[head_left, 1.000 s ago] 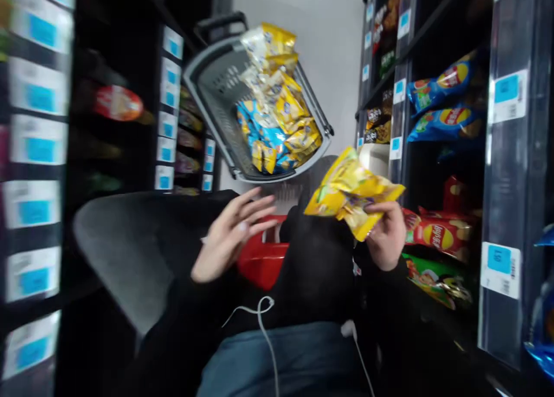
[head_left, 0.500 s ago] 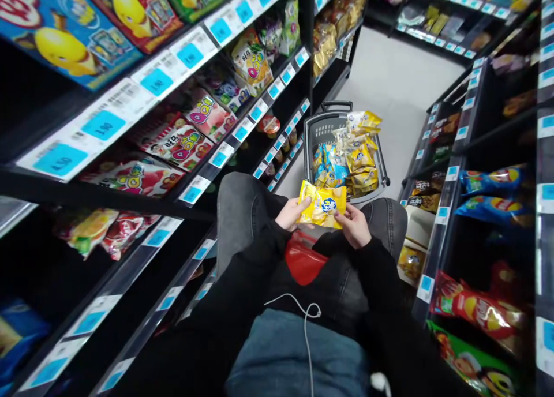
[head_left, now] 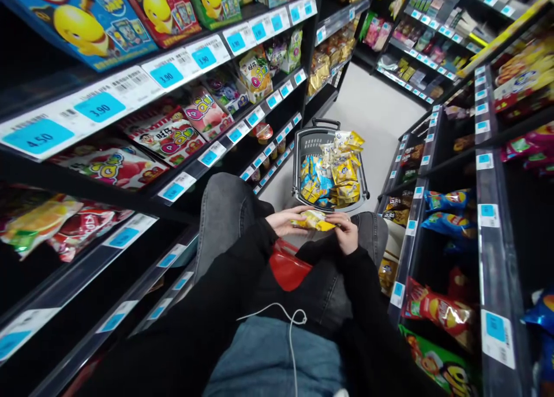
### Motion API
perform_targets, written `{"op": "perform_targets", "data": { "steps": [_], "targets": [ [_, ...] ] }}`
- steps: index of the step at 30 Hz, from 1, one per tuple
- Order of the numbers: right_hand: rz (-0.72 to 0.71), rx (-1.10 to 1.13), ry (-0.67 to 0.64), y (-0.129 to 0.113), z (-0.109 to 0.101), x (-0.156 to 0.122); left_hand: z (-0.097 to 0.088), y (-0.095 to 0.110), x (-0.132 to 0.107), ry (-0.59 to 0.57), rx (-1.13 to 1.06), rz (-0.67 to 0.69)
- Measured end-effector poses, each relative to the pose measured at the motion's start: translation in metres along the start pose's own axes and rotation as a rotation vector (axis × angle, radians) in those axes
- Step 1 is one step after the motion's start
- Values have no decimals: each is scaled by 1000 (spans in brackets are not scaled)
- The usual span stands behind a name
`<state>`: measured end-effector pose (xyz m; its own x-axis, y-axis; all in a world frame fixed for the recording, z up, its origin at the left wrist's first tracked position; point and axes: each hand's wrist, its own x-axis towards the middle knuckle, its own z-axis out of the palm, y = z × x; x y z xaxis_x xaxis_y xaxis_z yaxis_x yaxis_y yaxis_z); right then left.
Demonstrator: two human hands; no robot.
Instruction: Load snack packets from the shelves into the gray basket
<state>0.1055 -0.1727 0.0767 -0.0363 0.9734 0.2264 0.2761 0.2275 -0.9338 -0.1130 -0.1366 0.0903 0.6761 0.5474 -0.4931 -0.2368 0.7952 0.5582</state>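
Between my two hands, just above my knees, a yellow snack bag [head_left: 315, 220] is tipped so that its printed front is seen at a slant. My left hand [head_left: 283, 221] grips its left end, and my right hand [head_left: 345, 233] pinches its right end. Right beyond the bag stands a grey shopping basket [head_left: 308, 142] on the floor. Yellow snack bags [head_left: 345, 172] are heaped in its right side, and blue packets [head_left: 318, 175] lie in its left side. A red pouch [head_left: 289, 269] rests in my lap below my hands.
Shelves with blue price tags [head_left: 100, 105] run close along my left, holding gummy candy bags [head_left: 173, 134] and boxes [head_left: 82, 22]. More shelves on the right hold blue chip bags [head_left: 448, 223] and a red bag [head_left: 439, 307]. Pale floor [head_left: 367, 108] stretches beyond the basket.
The yellow bag has turned from facing me to lying flatter, its front now foreshortened. Both hands still hold it. The view has shifted, showing more of the right shelves.
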Motion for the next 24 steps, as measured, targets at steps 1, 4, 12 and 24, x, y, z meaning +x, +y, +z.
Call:
{"op": "perform_targets", "data": {
  "steps": [1,4,12,24],
  "targets": [
    [12,1,12,-1,0,0,1,-1,1,34,21,56],
    [146,191,131,2,4,1,3,-5,4,98,89,194],
    [303,216,-29,9,12,1,8,-5,12,169,175,298],
    [342,228,-11,2,13,3,5,-16,27,458,262,368]
  ]
}}
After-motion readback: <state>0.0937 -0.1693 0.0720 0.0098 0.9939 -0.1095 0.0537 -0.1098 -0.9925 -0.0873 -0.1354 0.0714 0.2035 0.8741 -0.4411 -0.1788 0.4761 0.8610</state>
